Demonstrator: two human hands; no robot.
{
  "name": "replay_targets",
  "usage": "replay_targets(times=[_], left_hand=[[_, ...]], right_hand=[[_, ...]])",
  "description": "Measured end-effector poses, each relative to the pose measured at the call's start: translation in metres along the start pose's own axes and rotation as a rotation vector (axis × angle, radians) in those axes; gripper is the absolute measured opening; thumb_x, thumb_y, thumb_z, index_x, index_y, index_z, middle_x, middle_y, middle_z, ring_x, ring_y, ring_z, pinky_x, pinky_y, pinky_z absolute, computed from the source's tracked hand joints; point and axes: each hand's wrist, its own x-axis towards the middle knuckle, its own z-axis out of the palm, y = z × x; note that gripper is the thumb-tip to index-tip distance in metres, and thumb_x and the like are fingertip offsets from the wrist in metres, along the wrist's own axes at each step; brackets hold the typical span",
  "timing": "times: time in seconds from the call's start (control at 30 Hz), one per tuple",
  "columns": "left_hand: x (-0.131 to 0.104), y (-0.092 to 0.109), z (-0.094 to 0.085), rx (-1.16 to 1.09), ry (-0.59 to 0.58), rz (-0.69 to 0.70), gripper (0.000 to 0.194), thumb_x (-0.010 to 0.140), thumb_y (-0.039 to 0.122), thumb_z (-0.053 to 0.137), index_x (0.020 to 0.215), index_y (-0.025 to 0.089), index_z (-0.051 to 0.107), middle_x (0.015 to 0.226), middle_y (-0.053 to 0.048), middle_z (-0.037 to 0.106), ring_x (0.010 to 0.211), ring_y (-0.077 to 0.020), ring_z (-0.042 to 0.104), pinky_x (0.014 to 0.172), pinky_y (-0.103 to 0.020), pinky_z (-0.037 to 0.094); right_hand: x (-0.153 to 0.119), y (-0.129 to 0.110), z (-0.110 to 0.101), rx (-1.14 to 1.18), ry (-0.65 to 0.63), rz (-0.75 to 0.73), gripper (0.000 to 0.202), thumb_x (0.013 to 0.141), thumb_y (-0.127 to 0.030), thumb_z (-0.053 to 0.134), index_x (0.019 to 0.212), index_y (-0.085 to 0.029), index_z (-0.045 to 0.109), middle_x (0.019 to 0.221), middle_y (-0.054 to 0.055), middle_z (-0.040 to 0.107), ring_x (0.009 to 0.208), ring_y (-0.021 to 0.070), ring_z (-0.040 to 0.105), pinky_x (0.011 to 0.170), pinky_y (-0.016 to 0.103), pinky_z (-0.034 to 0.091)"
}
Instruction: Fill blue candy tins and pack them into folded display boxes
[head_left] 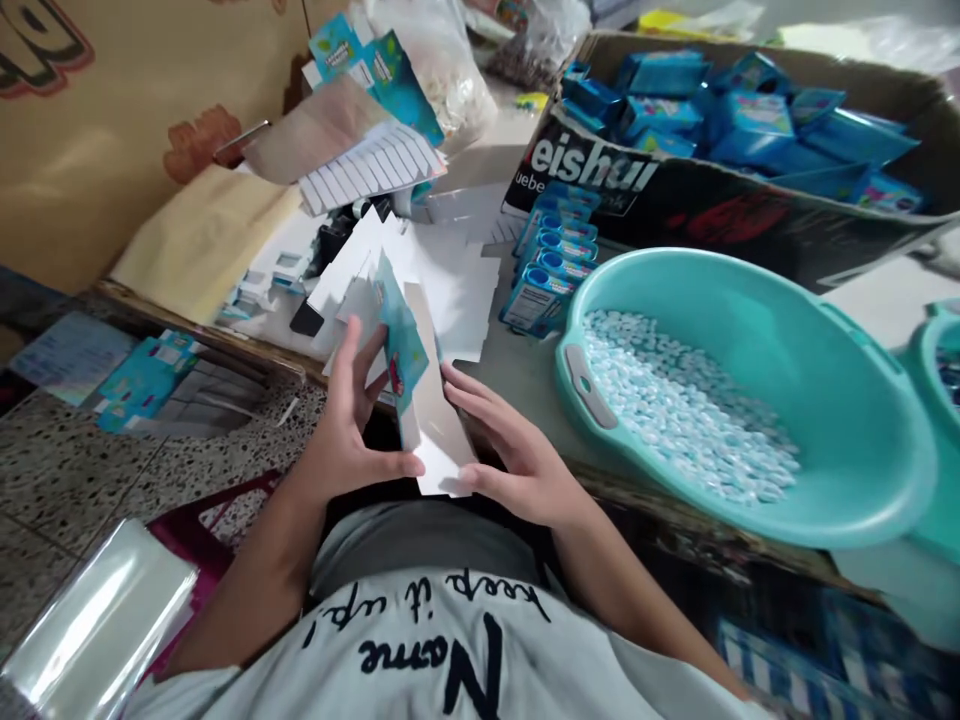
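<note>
Between my two hands is a partly folded cardboard box (435, 380), blue and printed on the outside, plain pale inside. My left hand (356, 420) grips its left panel, the thumb at the near flap and the fingers behind the blue side. On the other side my right hand (514, 440) holds the right wall, thumb on the near flap and fingers along the edge. The box is tilted, its near end close to my body. Just beyond it lie flat white box blanks (450, 270) in a loose pile.
A turquoise basin (847, 390) with small pale-blue wrapped pieces (690, 420) stands at the right. Behind it is a black carton (720, 220) full of blue boxes. Small blue boxes (551, 265) stand in a row beside the basin. Stacked card sheets (375, 165) lie at the back left.
</note>
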Motion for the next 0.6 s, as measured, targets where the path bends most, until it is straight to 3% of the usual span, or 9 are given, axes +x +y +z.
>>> replay_targets(times=[0.13,0.2,0.27,0.33,0.43,0.5,0.6], left_hand=[[-0.012,-0.006,-0.002,0.184,-0.153,-0.150,0.121,0.074,0.060,0.083,0.164,0.037,0.005,0.168,-0.014,0.031,0.148,-0.0347,0.044,0.117,-0.053,0.047],[-0.019,-0.012,0.001,0.269,-0.171,-0.191,0.118,0.078,0.053,0.082,0.164,0.037,0.003,0.164,-0.014,0.039,0.146,-0.0341,0.047,0.117,-0.055,0.046],[-0.021,-0.017,0.002,0.401,-0.161,-0.190,0.118,0.076,0.051,0.084,0.164,0.036,0.006,0.164,-0.014,0.037,0.149,-0.0365,0.042,0.119,-0.058,0.042],[-0.019,-0.019,-0.003,0.537,-0.159,-0.144,0.121,0.070,0.051,0.089,0.163,0.035,0.014,0.169,-0.014,0.027,0.155,-0.0404,0.028,0.123,-0.062,0.034],[-0.009,-0.020,-0.017,0.600,-0.267,-0.082,0.130,0.055,0.058,0.095,0.161,0.035,0.023,0.172,-0.013,0.016,0.158,-0.0452,0.014,0.124,-0.068,0.025],[-0.001,-0.020,-0.024,0.573,-0.345,-0.073,0.133,0.048,0.062,0.095,0.160,0.035,0.027,0.172,-0.012,0.016,0.157,-0.0466,0.015,0.124,-0.069,0.025],[0.006,-0.020,-0.018,0.525,-0.358,-0.050,0.125,0.054,0.065,0.091,0.159,0.033,0.032,0.170,-0.012,0.023,0.155,-0.0444,0.026,0.123,-0.066,0.030]], right_hand=[[-0.007,0.029,-0.003,-0.301,0.019,0.025,0.068,0.096,-0.047,0.065,0.157,-0.032,0.041,0.173,0.008,0.017,0.158,0.0313,0.017,0.126,0.054,0.027],[-0.007,0.038,-0.006,-0.350,-0.031,0.042,0.070,0.095,-0.043,0.067,0.159,-0.033,0.038,0.173,0.007,0.013,0.158,0.0322,0.016,0.126,0.055,0.027],[-0.006,0.042,-0.011,-0.349,-0.105,0.045,0.077,0.094,-0.044,0.069,0.161,-0.034,0.033,0.174,0.007,0.011,0.159,0.0325,0.015,0.125,0.055,0.029],[-0.003,0.045,-0.019,-0.339,-0.152,0.024,0.080,0.093,-0.050,0.069,0.161,-0.033,0.032,0.173,0.008,0.013,0.159,0.0324,0.014,0.124,0.054,0.031],[0.001,0.053,-0.029,-0.343,-0.176,-0.029,0.081,0.091,-0.059,0.068,0.160,-0.031,0.036,0.172,0.010,0.018,0.158,0.0333,0.017,0.124,0.054,0.032],[0.000,0.061,-0.030,-0.327,-0.147,-0.062,0.080,0.091,-0.059,0.068,0.159,-0.031,0.036,0.172,0.010,0.019,0.157,0.0334,0.022,0.123,0.052,0.035],[-0.002,0.072,-0.025,-0.238,-0.061,-0.078,0.072,0.095,-0.053,0.065,0.159,-0.036,0.035,0.172,0.009,0.020,0.151,0.0302,0.038,0.116,0.043,0.048]])
